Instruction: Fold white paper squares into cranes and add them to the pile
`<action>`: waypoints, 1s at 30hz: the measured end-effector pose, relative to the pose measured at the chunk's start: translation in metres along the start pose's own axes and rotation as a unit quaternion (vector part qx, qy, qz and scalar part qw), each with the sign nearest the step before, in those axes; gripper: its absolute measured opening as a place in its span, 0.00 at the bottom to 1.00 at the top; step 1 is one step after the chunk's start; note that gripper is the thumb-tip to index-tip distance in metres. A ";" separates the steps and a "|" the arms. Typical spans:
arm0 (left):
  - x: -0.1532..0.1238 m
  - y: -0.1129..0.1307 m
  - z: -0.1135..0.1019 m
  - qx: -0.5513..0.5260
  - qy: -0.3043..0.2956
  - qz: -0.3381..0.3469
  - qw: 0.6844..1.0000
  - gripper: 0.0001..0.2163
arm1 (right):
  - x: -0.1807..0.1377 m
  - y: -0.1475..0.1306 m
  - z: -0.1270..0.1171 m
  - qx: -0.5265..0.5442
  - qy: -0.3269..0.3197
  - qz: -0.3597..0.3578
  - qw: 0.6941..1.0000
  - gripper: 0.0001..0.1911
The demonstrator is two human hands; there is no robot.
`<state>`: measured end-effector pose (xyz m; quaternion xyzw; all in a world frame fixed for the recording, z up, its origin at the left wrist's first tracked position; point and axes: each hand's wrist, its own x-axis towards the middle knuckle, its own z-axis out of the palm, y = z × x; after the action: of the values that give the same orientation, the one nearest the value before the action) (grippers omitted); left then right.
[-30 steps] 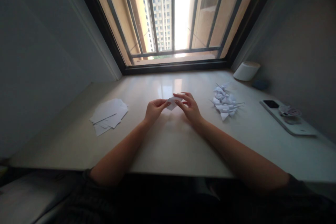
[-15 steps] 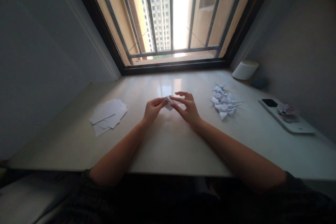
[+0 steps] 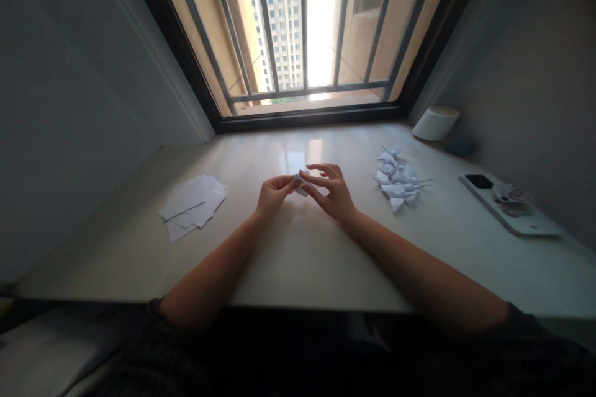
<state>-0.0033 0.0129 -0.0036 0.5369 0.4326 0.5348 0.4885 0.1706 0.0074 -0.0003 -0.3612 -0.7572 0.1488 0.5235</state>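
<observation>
A small folded piece of white paper [image 3: 300,184] sits between my two hands above the middle of the pale table [image 3: 298,260]. My left hand [image 3: 272,195] pinches its left side with curled fingers. My right hand [image 3: 331,192] grips its right side, thumb and forefinger pressed on it, the other fingers raised. Most of the paper is hidden by my fingers. A stack of flat white paper sheets [image 3: 192,205] lies to the left. A heap of folded white paper figures [image 3: 397,180] lies to the right.
A barred window [image 3: 305,31] stands behind the table. A white cylinder [image 3: 436,123] lies at the back right corner. A white phone [image 3: 508,212] with a small object on it rests by the right wall. Grey walls close in on both sides.
The visible part of the folded paper has shrunk as my fingers closed more tightly over it. My hands stay in the same spot. The view shifted slightly.
</observation>
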 end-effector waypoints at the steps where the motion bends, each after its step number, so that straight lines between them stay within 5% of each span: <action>1: 0.000 0.000 0.000 0.001 0.000 -0.001 1.000 0.16 | 0.000 -0.001 0.000 0.001 0.004 -0.002 1.000 0.16; 17: 0.001 0.003 0.000 -0.053 0.028 -0.002 0.998 0.16 | 0.000 0.004 0.005 0.051 -0.037 0.003 0.998 0.21; 30: -0.001 0.007 0.003 -0.087 0.047 -0.050 0.994 0.20 | 0.000 0.007 0.006 0.052 0.017 0.043 0.998 0.07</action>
<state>-0.0004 0.0108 0.0038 0.4442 0.4336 0.5698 0.5386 0.1679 0.0131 -0.0076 -0.3682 -0.7230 0.2040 0.5478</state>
